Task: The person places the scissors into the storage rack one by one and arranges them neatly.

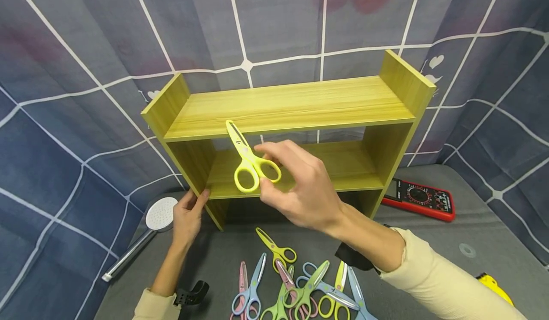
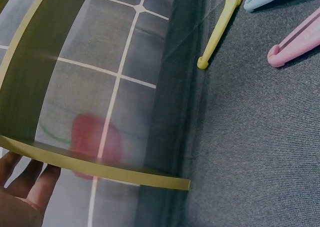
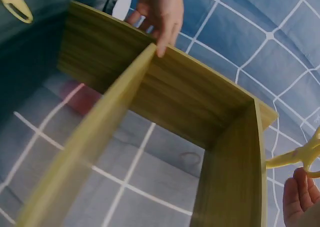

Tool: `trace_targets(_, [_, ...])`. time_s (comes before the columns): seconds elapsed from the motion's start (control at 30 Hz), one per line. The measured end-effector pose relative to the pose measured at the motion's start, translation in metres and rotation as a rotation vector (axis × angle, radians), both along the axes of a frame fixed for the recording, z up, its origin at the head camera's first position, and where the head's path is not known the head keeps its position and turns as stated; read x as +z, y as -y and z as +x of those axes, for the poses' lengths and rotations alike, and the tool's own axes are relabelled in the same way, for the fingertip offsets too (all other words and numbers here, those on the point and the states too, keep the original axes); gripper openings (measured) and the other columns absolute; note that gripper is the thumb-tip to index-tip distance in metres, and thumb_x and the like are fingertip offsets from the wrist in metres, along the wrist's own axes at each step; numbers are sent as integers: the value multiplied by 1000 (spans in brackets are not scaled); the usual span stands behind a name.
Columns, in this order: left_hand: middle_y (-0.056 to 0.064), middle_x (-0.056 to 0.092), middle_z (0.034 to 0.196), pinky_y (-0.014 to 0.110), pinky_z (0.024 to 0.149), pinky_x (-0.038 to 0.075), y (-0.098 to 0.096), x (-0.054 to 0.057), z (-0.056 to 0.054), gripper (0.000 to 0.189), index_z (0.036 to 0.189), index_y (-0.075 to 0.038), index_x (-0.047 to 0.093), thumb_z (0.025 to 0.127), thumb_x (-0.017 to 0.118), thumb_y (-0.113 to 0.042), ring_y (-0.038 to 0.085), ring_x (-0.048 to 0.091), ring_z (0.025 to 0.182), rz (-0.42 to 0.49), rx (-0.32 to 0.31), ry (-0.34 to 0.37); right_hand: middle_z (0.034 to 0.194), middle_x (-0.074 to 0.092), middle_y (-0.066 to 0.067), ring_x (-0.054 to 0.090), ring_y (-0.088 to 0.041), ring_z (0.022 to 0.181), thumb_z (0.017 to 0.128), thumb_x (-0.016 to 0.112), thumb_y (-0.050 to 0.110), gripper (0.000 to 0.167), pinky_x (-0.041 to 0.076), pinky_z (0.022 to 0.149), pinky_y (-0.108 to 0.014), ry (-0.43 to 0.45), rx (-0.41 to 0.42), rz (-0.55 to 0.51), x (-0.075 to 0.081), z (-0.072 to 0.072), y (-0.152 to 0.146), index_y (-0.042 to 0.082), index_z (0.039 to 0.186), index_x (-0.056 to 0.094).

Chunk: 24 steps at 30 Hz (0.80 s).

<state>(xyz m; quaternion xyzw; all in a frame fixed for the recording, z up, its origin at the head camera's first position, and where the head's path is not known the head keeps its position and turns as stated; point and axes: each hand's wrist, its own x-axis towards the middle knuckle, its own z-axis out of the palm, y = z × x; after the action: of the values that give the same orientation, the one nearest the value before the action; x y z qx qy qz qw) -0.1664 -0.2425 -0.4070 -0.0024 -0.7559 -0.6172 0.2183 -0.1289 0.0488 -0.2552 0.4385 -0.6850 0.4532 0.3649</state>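
Observation:
A two-tier wooden shelf point(image 1: 283, 105) stands upright. My left hand point(image 1: 188, 217) holds its left side panel near the lower board, thumb at the front edge and fingers on the outer face. In the left wrist view, the fingers point(image 2: 44, 187) lie against the panel's outside. In front of the shelf, my right hand point(image 1: 302, 186) pinches yellow scissors point(image 1: 246, 160) by one handle loop, blades pointing up and to the left. The right wrist view has these scissors point(image 3: 300, 154) at its right edge, near the top board. Both visible shelf boards bear nothing.
Several pastel scissors point(image 1: 304, 291) lie in a pile on the grey cloth before the shelf, with another yellow pair point(image 1: 276, 249) behind them. At left lies a shower head point(image 1: 160, 213); at right, a red multimeter point(image 1: 420, 198), a clear ring point(image 1: 467, 250) and a yellow object point(image 1: 493, 285). A checked curtain hangs behind.

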Motion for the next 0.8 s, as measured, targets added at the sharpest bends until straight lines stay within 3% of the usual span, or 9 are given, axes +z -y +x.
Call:
trace_targets(0.17, [-10,66,82,20,60,45,0,-2,0,27,122,5,66,97,63,-3,10,53,69,-2,2,-17,96,66,-9,59,-17,87,78,63,7,34,48,72,-29,-30,-90,11,18,-14,20,-2,111,65])
trace_targets(0.3, [-10,67,83,19,59,45,-1,-4,0,26,120,5,67,96,64,-4,9,53,68,-3,15,-44,100,68,-9,62,-19,89,80,65,10,33,49,72,-31,41,-179,68,33,-24,33,-1,112,66])
trace_targets(0.47, [-10,66,81,21,59,45,-2,-3,1,24,117,7,67,96,64,-4,9,53,67,-17,30,-67,99,69,-6,60,-17,83,85,66,16,31,47,67,-31,132,-282,203,47,-36,47,3,113,67])
trace_targets(0.6, [-10,67,83,21,59,45,-2,-2,1,25,120,6,67,96,63,-3,9,53,68,-12,17,-62,95,69,1,55,-14,75,90,67,21,28,42,71,-28,133,-344,312,54,-45,57,7,114,66])
trace_targets(0.8, [-7,67,82,21,59,44,-4,2,3,24,119,10,65,96,62,1,11,53,68,6,4,-45,87,68,7,52,-21,88,93,69,35,35,40,81,-31,113,-454,456,60,-53,76,13,119,64])
